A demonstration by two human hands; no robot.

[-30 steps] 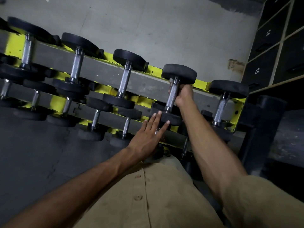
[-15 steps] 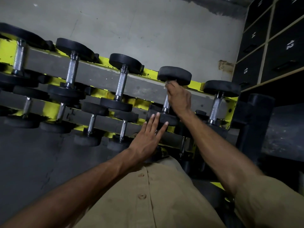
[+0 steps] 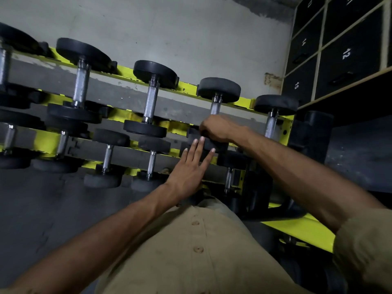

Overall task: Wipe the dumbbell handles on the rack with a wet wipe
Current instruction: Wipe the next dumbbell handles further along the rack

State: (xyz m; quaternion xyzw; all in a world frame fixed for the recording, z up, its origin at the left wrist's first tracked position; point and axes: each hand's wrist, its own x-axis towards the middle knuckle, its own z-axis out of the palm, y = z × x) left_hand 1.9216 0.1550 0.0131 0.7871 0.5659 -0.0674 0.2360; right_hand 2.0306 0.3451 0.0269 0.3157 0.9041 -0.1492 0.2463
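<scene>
- Head view, change: the right hand (image 3: pixel 218 129) has slid down the dumbbell handle (image 3: pixel 215 108) from just under the far head (image 3: pixel 219 89) to the near end. Bare steel now shows above the knuckles. The left hand (image 3: pixel 188 170) has stayed where it was.
- Head view, fingers: the right hand's fingers are curled round the low end of the handle, knuckles up. The wet wipe is not visible and is presumably inside that grip, but I cannot tell. The left hand lies flat with fingers straight and spread, the tips resting on the near head (image 3: pixel 221 146) of the same dumbbell.
- Head view, place: this dumbbell sits on the top tier of the rack (image 3: pixel 188 88), second from its right end, with its far head at the yellow back rail.
- Step: it looks like the end of a downward wiping stroke on this handle, with the left hand steadying the weight.
- Next move: either another pass back up the bar or a shift to the neighbouring handle (image 3: pixel 271 126) at the rack's right end. Either way the grip must loosen before it travels.
- Room: the stroke is stopped by a head at each end. To the right, the rack's corner post and the lockers (image 3: pixel 347 54) stand close. To the left, another handle (image 3: pixel 151 102) stands well apart, with open rail between.
</scene>
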